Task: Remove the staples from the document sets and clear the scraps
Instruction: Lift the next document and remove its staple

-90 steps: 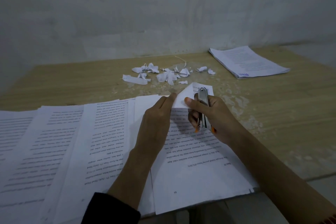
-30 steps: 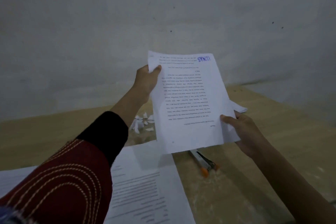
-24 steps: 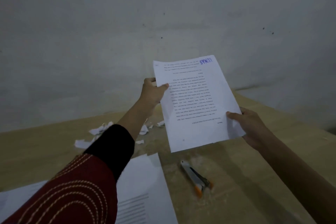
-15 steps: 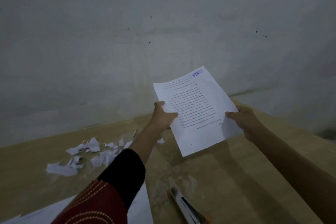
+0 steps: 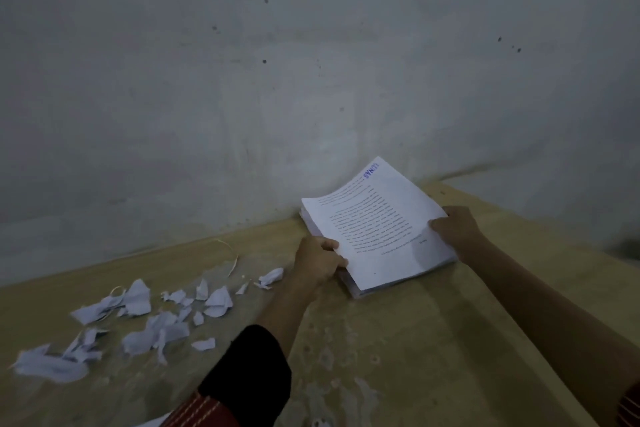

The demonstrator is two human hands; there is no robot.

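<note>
A printed document set with a blue stamp at its far corner lies on the paper stack at the back right of the wooden table. My left hand grips the set's near left edge, fingers curled round it. My right hand holds its right edge, thumb on top. Several torn white paper scraps are scattered on the table to the left of my left hand. The staple remover is out of view.
A grey wall rises straight behind the table's far edge. A thin pale strip curls up from the table near the scraps. A corner of white paper shows at the bottom edge.
Both hands have lowered the held set from the air down onto the stack at the back right. My view has swung right, and the staple remover has dropped out of sight.
</note>
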